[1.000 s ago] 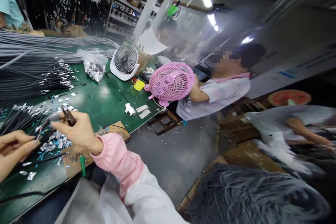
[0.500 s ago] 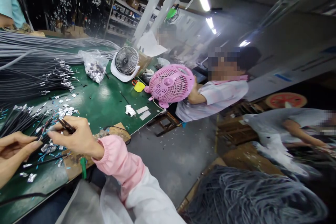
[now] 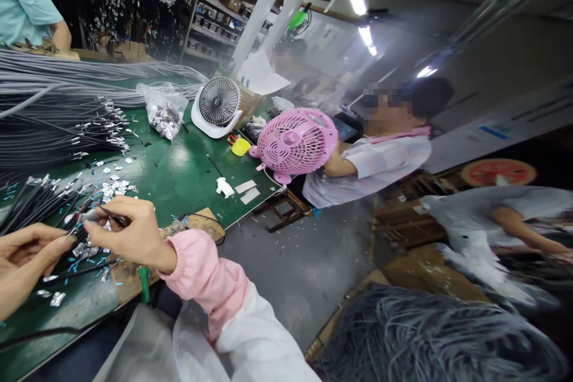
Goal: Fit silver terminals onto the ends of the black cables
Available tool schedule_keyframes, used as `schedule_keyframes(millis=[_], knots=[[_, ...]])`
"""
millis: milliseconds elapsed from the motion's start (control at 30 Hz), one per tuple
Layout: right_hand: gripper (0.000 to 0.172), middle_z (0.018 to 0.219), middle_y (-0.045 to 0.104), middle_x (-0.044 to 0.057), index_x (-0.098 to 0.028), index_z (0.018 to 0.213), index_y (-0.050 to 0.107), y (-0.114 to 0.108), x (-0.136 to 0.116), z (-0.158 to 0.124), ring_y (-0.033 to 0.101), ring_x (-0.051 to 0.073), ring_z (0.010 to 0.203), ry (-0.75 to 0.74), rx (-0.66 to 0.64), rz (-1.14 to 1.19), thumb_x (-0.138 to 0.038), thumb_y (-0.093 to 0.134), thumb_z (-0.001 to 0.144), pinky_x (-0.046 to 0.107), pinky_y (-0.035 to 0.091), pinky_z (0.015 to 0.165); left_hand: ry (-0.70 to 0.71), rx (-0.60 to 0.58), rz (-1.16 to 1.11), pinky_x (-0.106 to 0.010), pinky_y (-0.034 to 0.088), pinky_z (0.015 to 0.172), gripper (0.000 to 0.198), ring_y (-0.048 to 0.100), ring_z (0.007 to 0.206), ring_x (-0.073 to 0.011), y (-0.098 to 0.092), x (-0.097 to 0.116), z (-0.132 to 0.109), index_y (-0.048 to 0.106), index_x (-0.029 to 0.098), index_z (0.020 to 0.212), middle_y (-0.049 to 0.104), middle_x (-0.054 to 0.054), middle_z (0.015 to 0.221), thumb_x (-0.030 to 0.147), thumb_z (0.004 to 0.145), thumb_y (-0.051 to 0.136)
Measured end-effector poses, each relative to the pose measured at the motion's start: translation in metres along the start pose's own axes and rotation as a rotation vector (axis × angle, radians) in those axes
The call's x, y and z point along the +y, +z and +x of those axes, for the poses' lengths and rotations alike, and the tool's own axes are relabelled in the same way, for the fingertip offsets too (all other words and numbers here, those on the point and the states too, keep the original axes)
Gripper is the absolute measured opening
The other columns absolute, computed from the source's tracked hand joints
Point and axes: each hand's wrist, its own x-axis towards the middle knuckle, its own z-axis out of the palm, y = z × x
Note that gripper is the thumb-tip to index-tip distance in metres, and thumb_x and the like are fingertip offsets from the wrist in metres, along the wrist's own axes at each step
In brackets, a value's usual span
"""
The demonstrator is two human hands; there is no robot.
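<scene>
Head view shows me a thin dark cable (image 3: 92, 218) at the near edge of the green table (image 3: 179, 176), its bared tip pinched between thumb and forefinger of the right hand (image 3: 128, 233). I cannot make out whether a dark tool sits in that pinch; the spot is small and blurred. Metal bits and blue scraps (image 3: 96, 248) lie under the fingers, half hidden. My left hand (image 3: 24, 256) is cut off by the frame edge; its fingers curl loosely toward the same cable end, and I cannot tell whether they grip anything. The right wrist bends inward, a pink sleeve (image 3: 203, 274) covering the forearm.

More black cables (image 3: 33, 206) fan out beside the left hand, and grey cable bundles (image 3: 58, 107) stretch across the far side. A clear plastic bag (image 3: 163, 108) holds shiny metal pieces. Beyond it stand a white fan (image 3: 217, 104) and a pink fan (image 3: 295, 142), with a seated person (image 3: 380, 158) right behind the pink one.
</scene>
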Motion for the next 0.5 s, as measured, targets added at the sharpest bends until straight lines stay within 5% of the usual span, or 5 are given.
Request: schedule_keyframes(millis=[267,400,500], knots=[[0.014,0.061,0.058,-0.004,-0.018,0.062,0.064,0.001,0.002,0.002,0.050,0.009,0.056,0.059,-0.002,0.072,-0.017,0.075,0.071,0.021,0.044,0.057,-0.007,-0.024,0.024,-0.019,0.037,0.035,0.040,0.049,0.039,-0.0112,0.008,0.014,-0.005,0.070,0.022,0.063,0.059,0.003,0.046,0.056,0.044,0.079],[0.005,0.052,0.047,-0.008,-0.015,0.068,0.070,0.002,0.004,0.000,0.042,0.006,0.049,0.186,-0.018,0.204,-0.013,0.074,0.067,0.019,0.035,0.048,0.132,-0.048,0.055,-0.021,0.038,0.036,0.038,0.047,0.037,-0.0118,0.012,0.028,-0.011,0.070,0.022,0.056,0.055,0.002,0.042,0.059,0.050,0.071],[0.003,0.054,0.052,-0.006,-0.014,0.069,0.072,0.002,0.005,0.000,0.042,0.006,0.050,0.175,-0.024,0.180,-0.015,0.075,0.067,0.018,0.035,0.048,0.244,-0.031,0.115,-0.022,0.040,0.040,0.039,0.048,0.039,-0.0128,0.016,0.031,-0.012,0.071,0.022,0.056,0.056,0.001,0.044,0.060,0.058,0.065]])
